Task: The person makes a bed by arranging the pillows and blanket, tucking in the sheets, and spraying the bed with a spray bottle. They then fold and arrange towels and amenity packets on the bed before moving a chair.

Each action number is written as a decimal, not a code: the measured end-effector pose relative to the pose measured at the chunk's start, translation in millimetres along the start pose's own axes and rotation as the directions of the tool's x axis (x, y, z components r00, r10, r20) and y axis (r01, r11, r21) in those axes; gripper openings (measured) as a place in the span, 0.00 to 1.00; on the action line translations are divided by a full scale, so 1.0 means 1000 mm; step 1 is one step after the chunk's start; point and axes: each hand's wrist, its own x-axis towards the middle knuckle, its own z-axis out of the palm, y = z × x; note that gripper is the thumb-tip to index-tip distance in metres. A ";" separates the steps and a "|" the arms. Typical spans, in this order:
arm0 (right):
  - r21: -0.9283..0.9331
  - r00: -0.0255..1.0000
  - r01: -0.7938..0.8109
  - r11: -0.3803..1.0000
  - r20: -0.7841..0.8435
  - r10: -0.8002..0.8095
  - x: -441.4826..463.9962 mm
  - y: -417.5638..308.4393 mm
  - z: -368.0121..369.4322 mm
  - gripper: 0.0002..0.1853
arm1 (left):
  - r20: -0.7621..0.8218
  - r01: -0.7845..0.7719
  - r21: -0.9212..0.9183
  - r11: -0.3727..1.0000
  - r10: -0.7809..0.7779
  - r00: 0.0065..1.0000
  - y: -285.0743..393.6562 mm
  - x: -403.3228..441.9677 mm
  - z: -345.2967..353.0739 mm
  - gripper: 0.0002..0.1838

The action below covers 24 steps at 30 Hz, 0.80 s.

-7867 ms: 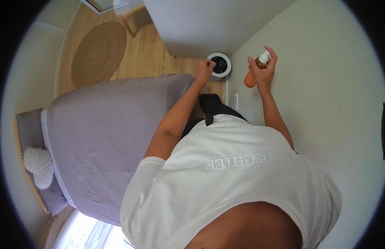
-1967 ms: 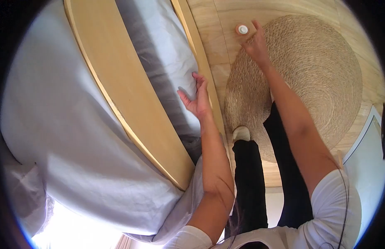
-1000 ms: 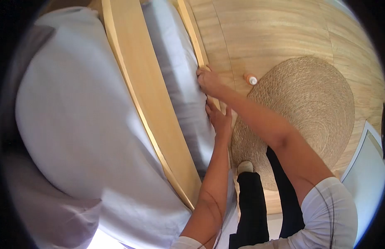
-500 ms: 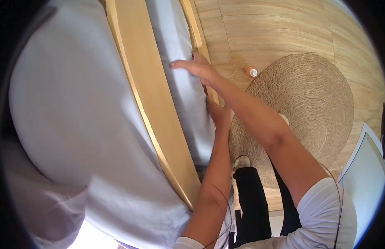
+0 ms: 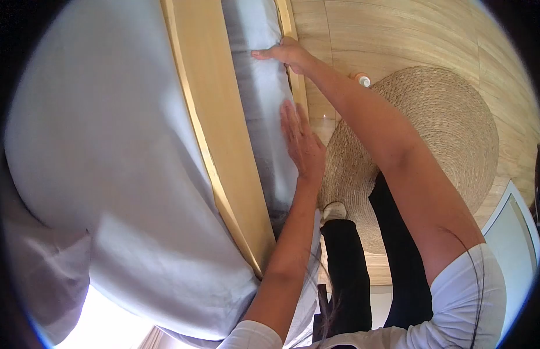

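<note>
A low mattress point(image 5: 264, 93) covered in a grey-blue sheet lies between a wide wooden board point(image 5: 223, 116) and a narrow wooden rail point(image 5: 287, 23). My right hand point(image 5: 288, 54) is at the mattress's edge beside the rail. Its thumb stretches over the sheet, while the other fingers go down at the edge and are mostly hidden. Nearer to me, my left hand point(image 5: 305, 148) is open, its fingers extended along the same edge and slightly blurred. Whether its fingertips press on the sheet is hard to tell.
Left of the board, a larger bed surface point(image 5: 107, 145) carries a grey sheet. A round woven rug point(image 5: 439, 128) lies on the wood-look floor point(image 5: 398, 35), with a small orange-and-white bottle point(image 5: 363, 80) by its edge. A pale framed panel point(image 5: 514, 227) is at the right.
My left hand has come up from the rail, and its fingers have straightened. My right hand has moved farther along the mattress edge, away from me. The view has shifted slightly.
</note>
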 end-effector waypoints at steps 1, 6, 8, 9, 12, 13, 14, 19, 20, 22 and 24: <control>0.004 0.997 0.078 0.997 0.011 -0.078 -0.004 0.001 0.005 0.37 | 0.078 0.054 0.166 0.985 -0.068 0.995 -0.006 -0.006 0.000 0.36; -0.662 0.928 0.008 0.750 -0.274 -0.252 -0.035 0.003 0.023 0.40 | 0.162 0.129 0.404 0.905 -0.210 0.964 -0.007 -0.083 -0.009 0.40; -0.695 0.727 0.172 0.698 -0.388 -0.566 -0.061 0.020 0.029 0.35 | -0.080 0.455 -0.102 0.885 -0.463 0.883 -0.005 -0.117 -0.015 0.37; -0.688 0.593 0.264 0.677 -0.438 -0.676 -0.078 0.034 0.030 0.30 | -0.079 0.460 -0.102 0.882 -0.468 0.880 -0.003 -0.135 -0.016 0.37; -0.510 0.871 -0.043 0.859 -0.440 -0.218 -0.137 0.109 0.025 0.15 | -0.182 0.584 -0.064 0.809 -0.585 0.790 -0.008 -0.175 -0.010 0.27; -0.465 0.899 -0.055 0.883 -0.408 -0.159 -0.154 0.127 0.032 0.13 | -0.152 0.561 -0.084 0.823 -0.567 0.809 -0.013 -0.182 -0.009 0.20; -0.421 0.923 -0.074 0.904 -0.373 -0.098 -0.171 0.145 0.039 0.10 | -0.120 0.539 -0.105 0.835 -0.549 0.827 -0.016 -0.187 -0.009 0.13; -0.592 0.935 -0.102 0.799 -0.332 -0.127 -0.186 0.146 0.053 0.09 | -0.018 0.579 -0.214 0.787 -0.596 0.803 -0.019 -0.181 -0.016 0.06; -0.586 0.926 -0.057 0.808 -0.333 -0.176 -0.183 0.151 0.050 0.08 | 0.034 0.570 -0.203 0.796 -0.576 0.817 -0.019 -0.180 -0.017 0.06; -0.584 0.915 -0.004 0.812 -0.330 -0.233 -0.178 0.156 0.046 0.08 | 0.053 0.544 -0.201 0.815 -0.546 0.836 -0.015 -0.179 -0.017 0.06; -0.686 0.889 0.023 0.727 -0.318 -0.329 -0.177 0.160 0.046 0.08 | 0.077 0.523 -0.193 0.830 -0.519 0.852 -0.013 -0.181 -0.016 0.06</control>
